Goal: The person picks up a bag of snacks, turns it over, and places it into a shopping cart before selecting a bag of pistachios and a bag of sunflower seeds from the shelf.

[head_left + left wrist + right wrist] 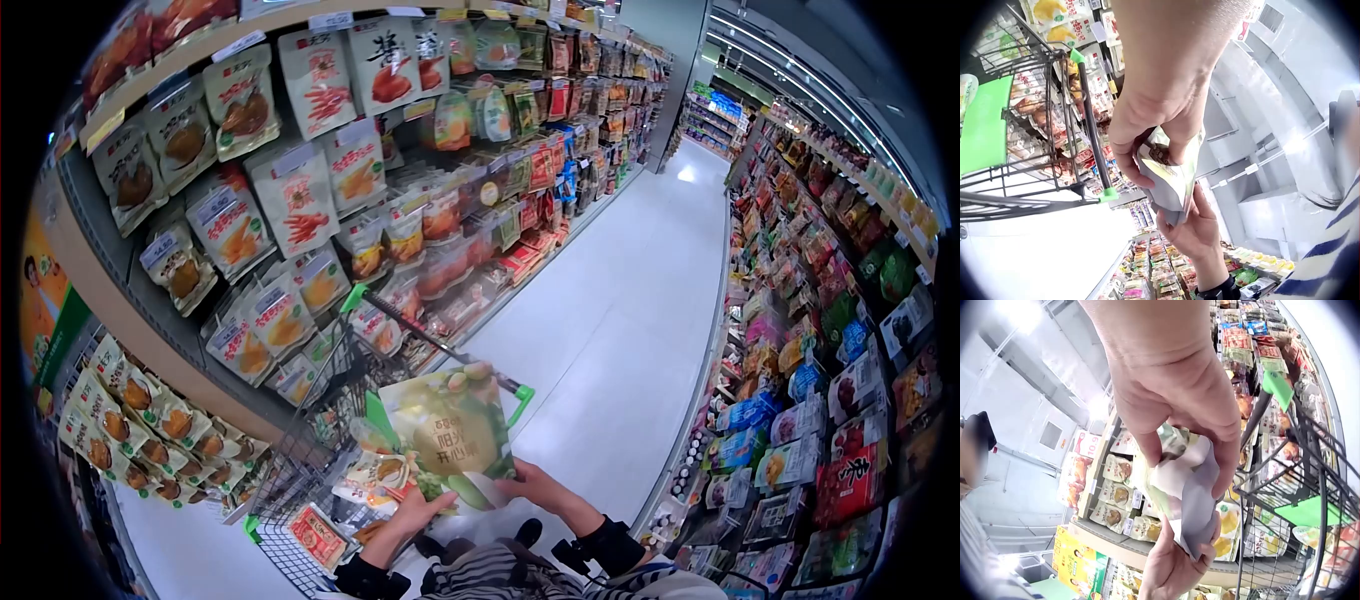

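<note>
Both hands hold a green snack pouch [452, 425] with printed characters and pictures of fruit or nuts on its front. In the head view my left hand [415, 512] grips its lower left corner, thumb on the front. On its lower right edge my right hand [540, 490] pinches it, thumb also in front. From the left wrist the pouch [1172, 187] is seen edge-on, its silvery side between the fingers and thumb. The right wrist view shows the grey-white gusset of the pouch [1197, 500] bulging between both hands. In the head view it overlaps the cart's handle side.
A wire shopping cart [300, 460] with green corners stands front left, with several packets [372, 478] inside. Shelves of hanging snack bags [300, 200] line the left; another packed shelf [800, 400] runs along the right. A pale aisle floor [620, 290] stretches between them.
</note>
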{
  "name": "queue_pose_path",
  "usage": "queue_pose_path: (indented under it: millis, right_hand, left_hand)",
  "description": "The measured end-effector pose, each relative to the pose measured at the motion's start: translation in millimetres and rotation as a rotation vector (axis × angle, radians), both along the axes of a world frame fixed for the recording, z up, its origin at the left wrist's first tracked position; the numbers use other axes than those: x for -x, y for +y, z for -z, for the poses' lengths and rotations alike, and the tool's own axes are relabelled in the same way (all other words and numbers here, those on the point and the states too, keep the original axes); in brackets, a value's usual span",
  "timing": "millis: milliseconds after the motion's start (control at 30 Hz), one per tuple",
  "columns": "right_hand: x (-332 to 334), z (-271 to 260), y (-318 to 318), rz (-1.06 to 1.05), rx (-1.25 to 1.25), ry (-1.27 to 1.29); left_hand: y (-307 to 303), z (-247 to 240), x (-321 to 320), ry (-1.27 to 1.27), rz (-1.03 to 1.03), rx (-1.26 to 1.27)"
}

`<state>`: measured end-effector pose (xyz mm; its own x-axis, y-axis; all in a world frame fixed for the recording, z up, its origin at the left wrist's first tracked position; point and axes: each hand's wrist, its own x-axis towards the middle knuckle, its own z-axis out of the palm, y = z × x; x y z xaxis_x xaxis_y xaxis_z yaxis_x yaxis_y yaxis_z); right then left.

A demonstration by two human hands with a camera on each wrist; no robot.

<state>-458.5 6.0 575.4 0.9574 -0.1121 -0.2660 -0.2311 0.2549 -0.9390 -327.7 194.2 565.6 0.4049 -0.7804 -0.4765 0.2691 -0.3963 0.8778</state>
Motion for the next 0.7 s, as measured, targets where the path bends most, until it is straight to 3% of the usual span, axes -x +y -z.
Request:
queue_pose_path:
  millis: [100,233,400,600,700]
  right_hand:
    - [37,0,-40,0.06,-0.054,-0.035]
    - [93,19,-96,0.163,-0.076,-0.032]
    - [165,37,-155,0.384,-0.115,-0.016]
    - [218,43,-208,0.634,-0.186,-0.125]
    - [228,47,-235,0.731,-0.206,-0.122]
  left_hand:
    - [-43,17,31,-0.067,0.003,0.167]
    - [-111,17,68,-0.065,0.134,0.088]
    - [-204,39,105,-0.008,0.366,0.185]
    - [-304,-9,144,0.085,0.506,0.084]
    - [-348,4,150,0.117,0.533,0.103]
